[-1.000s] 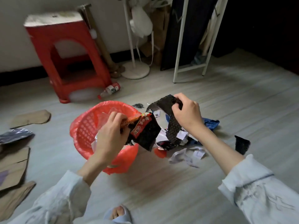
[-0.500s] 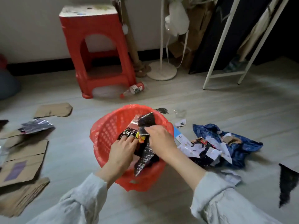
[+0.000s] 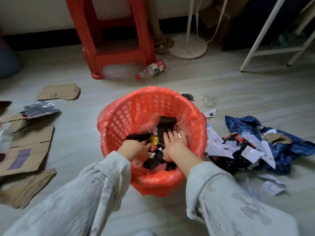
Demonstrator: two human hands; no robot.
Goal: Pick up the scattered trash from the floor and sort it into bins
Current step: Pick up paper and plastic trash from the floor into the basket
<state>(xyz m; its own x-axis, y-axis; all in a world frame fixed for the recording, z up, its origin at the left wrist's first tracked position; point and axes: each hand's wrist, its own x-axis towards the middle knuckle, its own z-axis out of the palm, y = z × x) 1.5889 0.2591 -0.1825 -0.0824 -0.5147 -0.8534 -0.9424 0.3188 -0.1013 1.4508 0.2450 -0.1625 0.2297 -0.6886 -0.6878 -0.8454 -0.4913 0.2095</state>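
The right hand (image 3: 173,142) lies palm down inside the bin (image 3: 119,120), fingers fairly straight and spread, pressing on black wrappers (image 3: 158,150). The left hand (image 3: 134,147) is beside it in the bin, fingertips on a black wrapper; whether they curl round it I cannot tell. Between the hands shows a yellow and red patch of wrapper print, too small to read.

The bin is a red mesh basket lined with a red plastic bag (image 3: 153,183) folded over its rim. It holds only the black wrappers, one dotted strip standing up toward the far wall.

The bin stands on a pale plank floor (image 3: 238,86). Just right of it lies a trash pile (image 3: 255,150): a blue bag, white paper slips and a black and red packet with writing I cannot read. A black scrap (image 3: 187,96) and a clear plastic piece (image 3: 210,101) lie beyond the rim. To the left lie cardboard pieces (image 3: 29,147) and a silver foil pack (image 3: 40,109). Behind stand a red stool (image 3: 115,48), a bottle (image 3: 151,69) on its side with a red and white label, a white round stand base (image 3: 189,46) and a white frame (image 3: 265,31).
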